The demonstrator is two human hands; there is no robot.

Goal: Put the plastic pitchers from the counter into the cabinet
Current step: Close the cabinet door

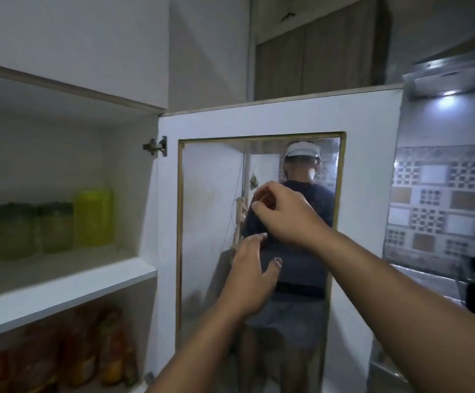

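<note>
The white cabinet [68,275] stands open on the left, its door [364,171] swung wide toward me with a reflective glass panel in a gold frame. My left hand [247,276] is raised in front of the glass, fingers spread, holding nothing. Just above it, my right hand [284,214] has curled fingers that pinch toward each other, with nothing visible between them. On the upper shelf stand a yellow-green plastic container [95,217] and several green-lidded jars [33,229]. No pitcher and no counter are in view.
Packets and bottles [68,350] fill the lower shelf. The door's hinge [155,146] sits at the cabinet's right wall. A range hood [452,78] with a lit lamp hangs at upper right above a patterned tile wall [440,202]. The glass reflects a person.
</note>
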